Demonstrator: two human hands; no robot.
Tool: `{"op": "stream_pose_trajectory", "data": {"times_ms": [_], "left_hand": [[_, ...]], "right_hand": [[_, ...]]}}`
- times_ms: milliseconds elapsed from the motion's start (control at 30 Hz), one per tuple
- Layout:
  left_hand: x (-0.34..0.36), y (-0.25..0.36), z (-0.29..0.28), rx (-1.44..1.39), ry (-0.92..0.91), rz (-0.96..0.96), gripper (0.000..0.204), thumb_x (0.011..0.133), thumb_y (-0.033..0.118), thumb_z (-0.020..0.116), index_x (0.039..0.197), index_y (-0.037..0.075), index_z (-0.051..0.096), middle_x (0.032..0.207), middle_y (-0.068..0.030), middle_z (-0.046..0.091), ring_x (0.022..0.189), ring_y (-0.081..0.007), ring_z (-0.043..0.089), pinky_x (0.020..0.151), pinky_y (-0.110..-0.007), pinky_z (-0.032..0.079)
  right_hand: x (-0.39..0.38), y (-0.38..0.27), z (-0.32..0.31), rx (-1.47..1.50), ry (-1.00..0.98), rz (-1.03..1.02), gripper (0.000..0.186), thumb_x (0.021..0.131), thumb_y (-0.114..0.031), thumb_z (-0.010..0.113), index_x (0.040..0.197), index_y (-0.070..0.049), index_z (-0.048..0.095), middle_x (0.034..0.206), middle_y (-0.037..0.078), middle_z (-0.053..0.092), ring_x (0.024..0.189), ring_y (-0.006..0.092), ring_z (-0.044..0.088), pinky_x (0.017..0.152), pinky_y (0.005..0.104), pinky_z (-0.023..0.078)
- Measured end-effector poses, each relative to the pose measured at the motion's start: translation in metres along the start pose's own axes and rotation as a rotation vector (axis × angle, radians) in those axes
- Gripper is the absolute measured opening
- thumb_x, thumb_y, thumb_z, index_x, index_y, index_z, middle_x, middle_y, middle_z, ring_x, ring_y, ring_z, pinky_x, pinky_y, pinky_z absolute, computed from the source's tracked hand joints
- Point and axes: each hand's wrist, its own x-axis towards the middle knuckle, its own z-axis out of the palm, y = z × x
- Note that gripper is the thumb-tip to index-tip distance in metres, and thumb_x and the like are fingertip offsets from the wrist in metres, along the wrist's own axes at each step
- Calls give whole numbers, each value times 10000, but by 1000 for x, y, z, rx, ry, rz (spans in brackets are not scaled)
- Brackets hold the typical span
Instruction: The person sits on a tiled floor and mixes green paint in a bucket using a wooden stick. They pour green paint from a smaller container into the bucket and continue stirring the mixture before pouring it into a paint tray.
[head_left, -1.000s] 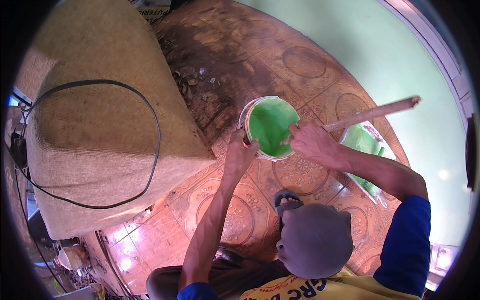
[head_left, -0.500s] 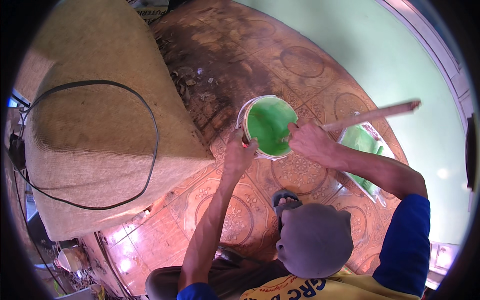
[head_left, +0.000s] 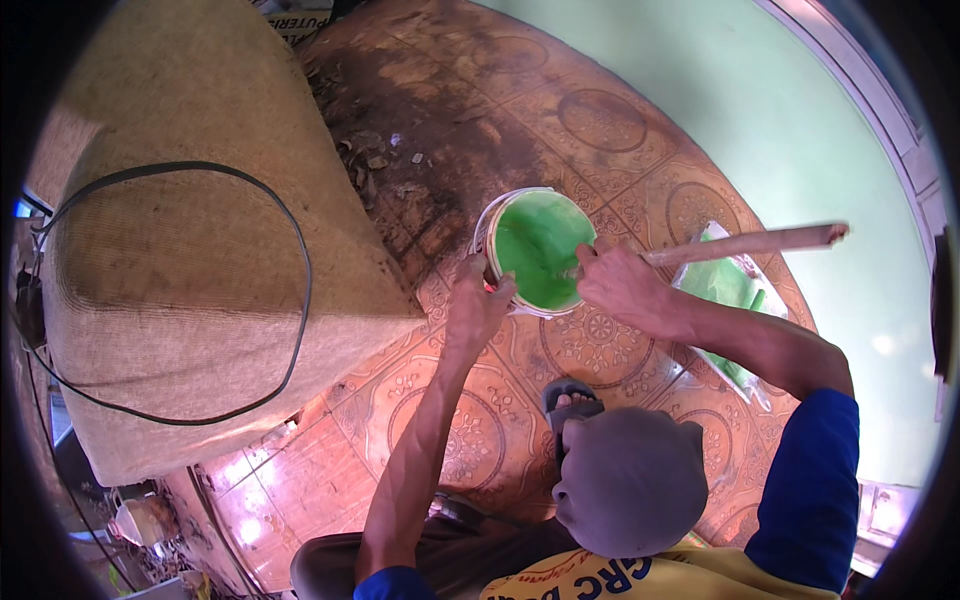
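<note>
The work in hand appears to be the mixing of green paint in a bucket. A round white plastic bucket (head_left: 487, 238) sits near the middle of the view, over the reddish-brown patterned tile floor (head_left: 460, 420), its open mouth facing up toward the camera. Liquid green paint (head_left: 535, 285) lies inside and coats the inner wall; whether the base rests on the tiles cannot be told.

The left hand (head_left: 478, 300) is clamped on the near left of the rim, its thumb over the lip and its fingers around the outside. The right hand (head_left: 625, 285) is closed around a long pale wooden stick (head_left: 760, 241) at the opposite side of the mouth. One end dips inside the bucket, while the long free part points out to the right, above a clear plastic bag with green contents (head_left: 730, 285) on the floor.

The next stroke, as I judge it, calls for a firm left hold so that the bucket does not turn or slide, and for a controlled right wrist that takes the stick's lower end along the bottom and wall. Because the right hand grips close to the paint, the long outer part would swing widely, so it needs room from the pale green wall (head_left: 830, 200) beyond.
</note>
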Motion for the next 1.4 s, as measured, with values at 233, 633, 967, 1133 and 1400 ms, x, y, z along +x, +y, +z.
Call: {"op": "stream_pose_trajectory", "data": {"times_ms": [233,633,967,1133,1400], "left_hand": [[2,-1,-14,21,-47,18,264,908,76,641,1062,-119,554,911,-158,608,714,-214,705,544,-283,622],[-1,-2,-26,-158,-65,-75,221,888,52,648,1031,-96,566,884,-110,553,720,-187,679,535,-277,620],[-4,-4,-28,-138,-103,-70,291,904,56,632,1140,-98,560,928,-122,596,694,-188,683,567,-283,622],[-5,-2,-28,-122,-94,-82,305,923,60,608,1169,-108,543,945,-130,609,765,-206,696,617,-297,638],[-4,3,-14,-89,-45,-26,224,888,67,667,991,-101,561,894,-125,568,660,-197,681,526,-295,607]], "right_hand": [[22,15,-6,66,224,129,115,701,-102,721,798,-42,738,866,113,624,816,220,643,530,344,515],[-10,-13,-2,75,21,105,257,814,-134,650,1023,7,698,972,103,565,904,220,602,611,387,552],[16,-38,9,118,128,27,263,796,-125,687,1018,15,698,982,90,575,890,225,576,592,392,561],[4,-23,5,75,104,43,265,754,-130,704,988,-6,706,959,89,564,929,235,574,621,392,556],[5,2,0,-65,70,87,118,705,-101,731,763,1,731,873,98,602,847,225,617,557,327,530]]}}
